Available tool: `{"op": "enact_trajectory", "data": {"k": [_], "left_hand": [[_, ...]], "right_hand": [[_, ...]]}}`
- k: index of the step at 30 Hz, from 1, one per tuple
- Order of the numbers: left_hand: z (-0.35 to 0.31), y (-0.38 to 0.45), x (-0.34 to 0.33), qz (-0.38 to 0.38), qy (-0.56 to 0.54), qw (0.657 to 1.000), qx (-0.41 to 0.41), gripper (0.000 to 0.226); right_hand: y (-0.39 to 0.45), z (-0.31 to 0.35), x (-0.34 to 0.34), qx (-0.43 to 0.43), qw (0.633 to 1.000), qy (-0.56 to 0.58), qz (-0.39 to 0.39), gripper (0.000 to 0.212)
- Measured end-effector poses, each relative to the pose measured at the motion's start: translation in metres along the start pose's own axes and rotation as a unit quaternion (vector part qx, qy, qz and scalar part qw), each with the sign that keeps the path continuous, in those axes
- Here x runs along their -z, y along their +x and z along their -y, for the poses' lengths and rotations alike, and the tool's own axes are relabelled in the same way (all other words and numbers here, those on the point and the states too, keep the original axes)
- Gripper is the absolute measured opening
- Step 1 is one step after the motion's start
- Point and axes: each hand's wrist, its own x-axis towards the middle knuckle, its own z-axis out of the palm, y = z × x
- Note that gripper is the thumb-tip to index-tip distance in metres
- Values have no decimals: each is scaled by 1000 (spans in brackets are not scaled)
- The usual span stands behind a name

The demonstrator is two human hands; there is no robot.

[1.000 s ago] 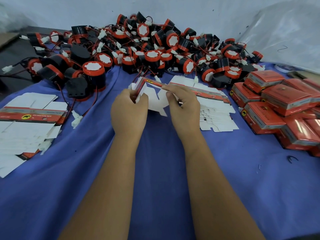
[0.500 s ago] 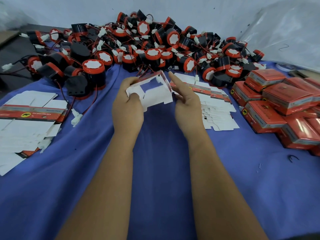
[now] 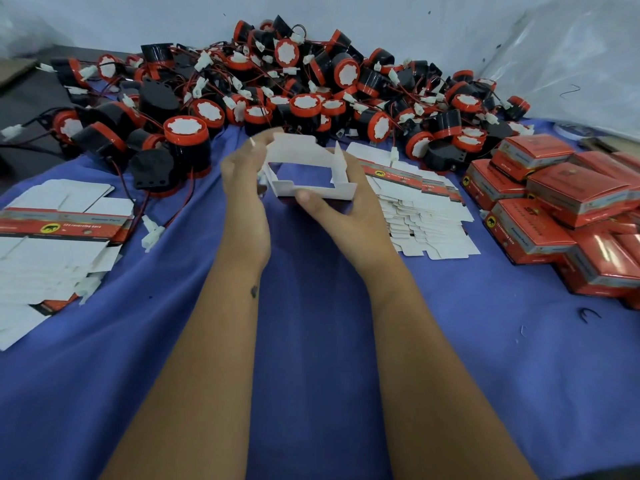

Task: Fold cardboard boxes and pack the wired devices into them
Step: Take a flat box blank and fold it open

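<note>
At the centre, held above the blue cloth (image 3: 311, 341), a half-opened cardboard box (image 3: 304, 168) shows its white inside as an open sleeve. The left hand (image 3: 244, 199) grips its 9 o'clock end, fingers curled behind the card and partly hidden, motion-blurred. The right hand (image 3: 346, 209) pinches the near wall with the thumb, fingers wrapped round the 3 o'clock end. At 12 o'clock lies the heap of wired devices (image 3: 277, 88), black and red drums with tangled leads. Flat box blanks (image 3: 415, 209) lie at 2 o'clock, another stack (image 3: 52, 237) at 9 o'clock, cut off by the frame. Packed red boxes (image 3: 561, 202) pile at 3 o'clock, partly out of view.
</note>
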Motion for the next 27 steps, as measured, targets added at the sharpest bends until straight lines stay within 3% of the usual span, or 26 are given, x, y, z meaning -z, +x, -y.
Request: {"op": "enact_trajectory", "data": {"k": [2,4,8,12,14,17,20,24,27], "left_hand": [[0,-5,-4,85,-8,994,-63,50],[0,-7,-8,117,1,990,-82,57],[4,-7,-11,99,49,992,-61,36],[7,-7,-11,77,53,994,-52,16],[6,-6,-11,90,33,994,-48,17],[7,-9,-11,125,40,990,-52,45],[10,-11,-13,143,8,989,-41,52],[14,-8,-14,138,21,990,-29,39],[14,-11,-16,150,73,984,-64,30]], "right_hand": [[0,1,-1,0,999,50,-17,42],[0,1,-1,-13,994,108,-31,39],[0,4,3,-35,990,129,-47,21],[1,6,1,-39,991,88,-91,20],[3,7,1,-38,990,88,-103,17],[4,6,0,-46,989,89,-109,23],[6,4,-1,-66,987,90,-113,24],[7,1,-1,-66,987,81,-126,16],[8,-1,-2,-63,987,67,-129,13]]}}
